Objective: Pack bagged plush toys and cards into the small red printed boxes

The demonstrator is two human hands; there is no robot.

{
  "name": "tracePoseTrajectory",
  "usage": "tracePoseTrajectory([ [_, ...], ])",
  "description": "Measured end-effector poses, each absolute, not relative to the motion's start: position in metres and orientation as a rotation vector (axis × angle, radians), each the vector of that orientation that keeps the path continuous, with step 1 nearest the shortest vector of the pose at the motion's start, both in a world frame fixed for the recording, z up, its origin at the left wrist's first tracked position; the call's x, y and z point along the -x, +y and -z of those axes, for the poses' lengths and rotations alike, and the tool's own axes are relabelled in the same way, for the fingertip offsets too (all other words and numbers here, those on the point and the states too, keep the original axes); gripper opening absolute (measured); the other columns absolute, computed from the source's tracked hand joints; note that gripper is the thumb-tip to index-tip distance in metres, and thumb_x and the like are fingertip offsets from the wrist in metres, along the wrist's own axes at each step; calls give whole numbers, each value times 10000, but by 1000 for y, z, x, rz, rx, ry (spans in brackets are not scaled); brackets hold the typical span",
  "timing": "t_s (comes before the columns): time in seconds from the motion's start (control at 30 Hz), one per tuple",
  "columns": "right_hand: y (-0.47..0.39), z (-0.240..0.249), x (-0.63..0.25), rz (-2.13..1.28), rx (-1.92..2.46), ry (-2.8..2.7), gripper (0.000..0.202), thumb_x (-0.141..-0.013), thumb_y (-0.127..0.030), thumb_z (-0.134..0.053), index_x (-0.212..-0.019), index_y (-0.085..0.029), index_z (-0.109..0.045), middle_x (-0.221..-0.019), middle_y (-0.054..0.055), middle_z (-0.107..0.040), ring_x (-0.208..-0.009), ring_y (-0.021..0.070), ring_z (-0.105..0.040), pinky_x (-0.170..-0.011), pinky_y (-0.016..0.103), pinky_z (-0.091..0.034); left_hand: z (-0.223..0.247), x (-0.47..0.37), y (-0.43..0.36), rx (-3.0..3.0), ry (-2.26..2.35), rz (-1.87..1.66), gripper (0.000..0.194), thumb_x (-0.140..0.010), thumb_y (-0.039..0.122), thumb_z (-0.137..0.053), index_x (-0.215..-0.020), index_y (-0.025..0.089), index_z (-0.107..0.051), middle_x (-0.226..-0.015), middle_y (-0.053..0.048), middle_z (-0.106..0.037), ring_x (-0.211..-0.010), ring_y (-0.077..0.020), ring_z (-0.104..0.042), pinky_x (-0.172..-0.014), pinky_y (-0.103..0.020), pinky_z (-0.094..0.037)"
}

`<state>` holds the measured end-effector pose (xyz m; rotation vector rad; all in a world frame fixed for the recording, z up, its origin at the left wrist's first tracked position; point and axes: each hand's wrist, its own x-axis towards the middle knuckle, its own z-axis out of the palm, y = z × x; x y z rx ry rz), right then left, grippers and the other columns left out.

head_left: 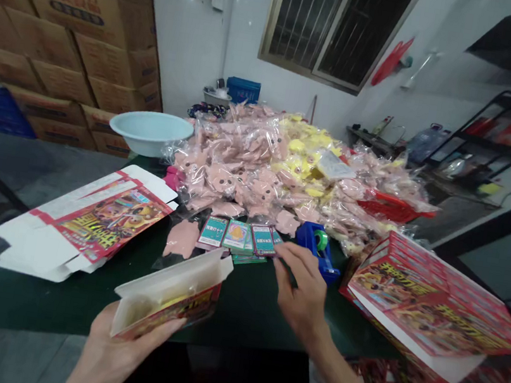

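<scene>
My left hand (123,351) is wrapped round a small red and white carton (171,304), held tilted with its top flaps up; something yellow shows inside. My right hand (301,285) reaches over the table, fingers stretched out and slightly apart, fingertips at the right edge of a teal trading card (261,240). Whether they touch it I cannot tell. Several more cards lie beside it, among them a card with an orange picture (235,234) and another teal card (213,231). Left of these lies a pink pig-shaped piece (182,238) in clear wrap.
Flattened printed cartons (107,220) lie at left, and a stack of red boxes (431,301) stands at right. A blue tape dispenser (325,266) sits near my right hand. Behind are heaped bagged pink and yellow pieces (262,173) and a pale blue basin (149,131).
</scene>
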<state>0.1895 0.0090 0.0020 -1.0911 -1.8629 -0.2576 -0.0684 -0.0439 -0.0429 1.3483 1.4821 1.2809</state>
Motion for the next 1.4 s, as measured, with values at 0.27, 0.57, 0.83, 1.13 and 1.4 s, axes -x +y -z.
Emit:
tracePoseTrajectory([
  [0.27, 108, 50, -249, 170, 1102, -2480, 120, -825, -220, -616, -927, -193, -673, -899, 40, -690, -839, 158, -631, -728, 263, -496, 28, 64, -46, -1253, 1420, -1214, 365, -537, 365, -808, -794, 127, -706, -761, -68, -752, -636, -233, -702, -598, -274, -606],
  [0.57, 86, 67, -231, 446, 1245, -2494, 267, -873, -54, -359, -807, -111, -611, -800, 124, -597, -775, 209, -507, -666, 312, -402, 29, 71, -45, -1349, 1420, -1089, 384, -517, 413, -807, -782, 144, -737, -759, -75, -754, -681, -263, -716, -626, -274, -607],
  [0.83, 73, 67, -225, 487, 1314, -2415, 231, -838, -45, -365, -747, -126, -561, -781, 124, -550, -787, 224, -450, -613, 307, -345, 30, 57, -57, -1209, 1478, -1202, 379, -495, 459, -811, -703, 155, -719, -733, -63, -752, -682, -264, -716, -640, -293, -613],
  [1.13, 97, 43, -243, 260, 1159, -2597, 257, -874, -124, -486, -624, -176, -515, -691, -3, -544, -685, 119, -493, -620, 219, -374, 29, 67, -47, -1266, 1425, -1166, 422, -492, 375, -827, -822, 147, -695, -753, -47, -753, -666, -231, -707, -599, -248, -597],
  [1.4, 74, 56, -221, 526, 1148, -2537, 242, -882, -80, -417, -1015, -184, -590, -785, 69, -561, -758, 186, -462, -572, 265, -314, 22, 61, -52, -1233, 1468, -1152, 361, -518, 439, -793, -730, 161, -700, -719, -45, -747, -638, -221, -696, -577, -242, -584],
])
